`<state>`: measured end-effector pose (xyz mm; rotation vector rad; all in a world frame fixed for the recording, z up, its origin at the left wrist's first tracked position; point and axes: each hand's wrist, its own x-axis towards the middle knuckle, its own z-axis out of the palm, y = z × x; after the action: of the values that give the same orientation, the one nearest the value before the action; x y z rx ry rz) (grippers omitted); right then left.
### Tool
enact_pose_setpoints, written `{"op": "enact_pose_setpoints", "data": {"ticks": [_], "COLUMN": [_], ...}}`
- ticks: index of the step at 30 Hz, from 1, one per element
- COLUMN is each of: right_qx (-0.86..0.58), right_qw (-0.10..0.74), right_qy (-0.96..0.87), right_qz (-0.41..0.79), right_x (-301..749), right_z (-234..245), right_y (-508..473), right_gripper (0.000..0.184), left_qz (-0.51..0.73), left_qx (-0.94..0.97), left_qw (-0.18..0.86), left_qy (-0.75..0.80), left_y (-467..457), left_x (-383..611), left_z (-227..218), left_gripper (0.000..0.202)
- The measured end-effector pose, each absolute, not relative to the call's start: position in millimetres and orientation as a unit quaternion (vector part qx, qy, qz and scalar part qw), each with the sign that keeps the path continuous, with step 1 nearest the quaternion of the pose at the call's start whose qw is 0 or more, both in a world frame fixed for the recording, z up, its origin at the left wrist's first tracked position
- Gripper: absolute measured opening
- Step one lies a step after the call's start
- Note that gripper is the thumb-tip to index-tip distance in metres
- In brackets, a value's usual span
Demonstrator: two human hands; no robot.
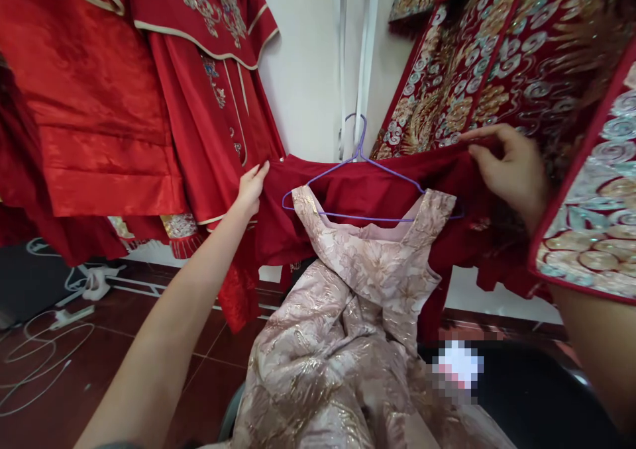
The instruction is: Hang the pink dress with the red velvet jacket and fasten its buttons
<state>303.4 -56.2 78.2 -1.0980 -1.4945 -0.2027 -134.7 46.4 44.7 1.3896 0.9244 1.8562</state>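
My left hand point(251, 187) grips the left end of a dark red garment point(370, 187) that is stretched out level in front of me. At the other end my right hand point(511, 164) pinches the same cloth, fingers closed on its top edge. A purple wire hanger point(365, 164) lies against the red cloth, its hook pointing up. A pink and gold brocade dress point(348, 323) hangs from the hanger by its shoulder straps and falls towards me.
Red embroidered robes point(149, 91) hang at the left and a heavily patterned red and gold one point(501, 51) at the right, against a white wall point(308, 71). White cables and a power strip point(72, 315) lie on the dark red tiled floor.
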Motion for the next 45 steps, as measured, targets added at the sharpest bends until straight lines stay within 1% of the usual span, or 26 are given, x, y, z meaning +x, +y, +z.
{"op": "enact_pose_setpoints", "data": {"ticks": [2, 4, 5, 7, 9, 10, 14, 18, 20, 23, 26, 30, 32, 34, 40, 45], "right_qx": [-0.509, -0.535, -0.543, -0.553, -0.55, -0.545, -0.504, -0.429, -0.391, -0.377, -0.372, -0.347, -0.339, -0.336, -0.347, -0.341], "right_qw": [0.516, 0.441, 0.414, 0.381, 0.365, 0.362, 0.392, 0.45, 0.471, 0.502, 0.511, 0.537, 0.549, 0.553, 0.537, 0.527], "right_qy": [-0.688, -0.72, -0.73, -0.741, -0.748, -0.754, -0.769, -0.777, -0.783, -0.771, -0.754, -0.724, -0.715, -0.712, -0.726, -0.741], "right_qz": [-0.033, 0.019, 0.017, -0.028, -0.065, -0.063, 0.033, 0.097, 0.108, 0.108, 0.178, 0.258, 0.27, 0.274, 0.254, 0.24], "right_x": [302.0, 300.6, 299.4, 295.1, 287.5, 282.1, 245.3, 188.7, 164.4, 147.7, 152.5, 163.9, 165.6, 166.0, 169.3, 169.9], "right_z": [79.0, 70.9, 64.4, 48.1, 29.0, 18.8, -18.6, -34.3, -34.6, -35.1, -39.0, -42.1, -41.1, -39.4, -39.1, -38.7], "right_y": [-69.3, -76.6, -77.8, -75.5, -68.9, -64.7, -49.9, -48.9, -52.8, -58.3, -60.1, -61.1, -62.7, -64.3, -63.0, -60.6], "right_gripper": [0.024, 0.029, 0.032, 0.034, 0.033, 0.032, 0.03, 0.032, 0.031, 0.031, 0.031, 0.025, 0.022, 0.021, 0.02, 0.019], "left_qz": [0.697, 0.665, 0.64, 0.581, 0.529, 0.514, 0.498, 0.457, 0.425, 0.414, 0.406, 0.393, 0.399, 0.411, 0.455, 0.464], "left_qx": [0.53, 0.537, 0.547, 0.578, 0.612, 0.624, 0.635, 0.682, 0.735, 0.771, 0.787, 0.821, 0.825, 0.822, 0.797, 0.802], "left_qw": [0.343, 0.373, 0.383, 0.396, 0.403, 0.405, 0.431, 0.441, 0.411, 0.364, 0.336, 0.245, 0.197, 0.171, 0.193, 0.175], "left_qy": [0.341, 0.362, 0.38, 0.414, 0.428, 0.427, 0.403, 0.362, 0.332, 0.32, 0.321, 0.335, 0.348, 0.356, 0.348, 0.333], "left_y": [32.7, 20.1, 14.6, 5.5, -1.4, -4.1, -12.0, -16.7, -18.4, -22.4, -30.3, -41.8, -44.5, -44.7, -42.9, -46.5], "left_x": [-140.3, -145.2, -146.6, -146.5, -141.6, -137.3, -105.3, -53.9, -29.4, -9.0, -10.8, -23.3, -25.8, -25.8, -23.7, -23.0], "left_z": [44.0, 35.5, 29.3, 15.2, 1.6, -4.4, -19.8, -22.4, -21.5, -20.9, -22.0, -22.6, -22.7, -23.5, -29.1, -28.9], "left_gripper": [0.04, 0.041, 0.041, 0.043, 0.045, 0.046, 0.045, 0.04, 0.038, 0.035, 0.034, 0.032, 0.031, 0.03, 0.029, 0.027]}}
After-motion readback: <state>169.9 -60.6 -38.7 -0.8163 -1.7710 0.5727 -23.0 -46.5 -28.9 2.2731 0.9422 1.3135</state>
